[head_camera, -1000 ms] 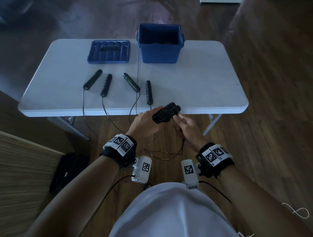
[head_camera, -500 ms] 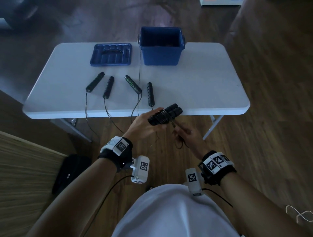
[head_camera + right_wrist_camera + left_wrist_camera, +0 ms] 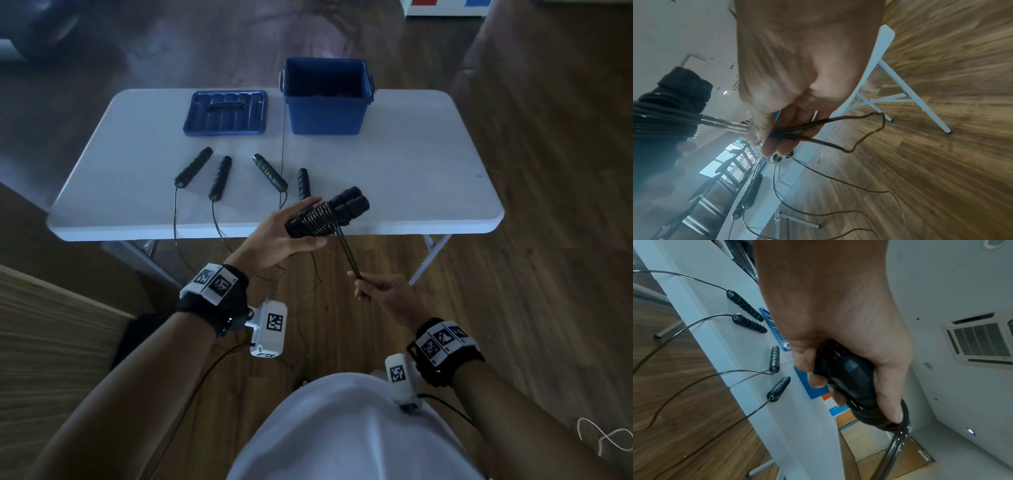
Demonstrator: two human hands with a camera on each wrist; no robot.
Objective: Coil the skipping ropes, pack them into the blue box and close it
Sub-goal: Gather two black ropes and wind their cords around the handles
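My left hand (image 3: 284, 236) grips a pair of black rope handles (image 3: 346, 205) (image 3: 849, 374) held together, with the cord wound round them in several turns. From the bundle a doubled cord (image 3: 347, 251) runs taut down to my right hand (image 3: 373, 291), which pinches its looped end (image 3: 789, 133) in front of the table edge. Several other black handles (image 3: 219, 176) lie in a row on the white table (image 3: 411, 178), their cords hanging over the near edge. The open blue box (image 3: 327, 99) stands at the back, its lid (image 3: 226, 111) lying to the left.
Thin cords (image 3: 818, 175) from the table's handles trail down onto the wooden floor (image 3: 548, 274) between me and the table. A black bag (image 3: 137, 335) sits on the floor at my left, beside a light wooden surface. Folding table legs (image 3: 910, 97) stand near my right hand.
My right hand has drawn back from the handle bundle toward me and to the right, pulling the cord taut. The left hand keeps holding the bundle, a little higher over the table edge.
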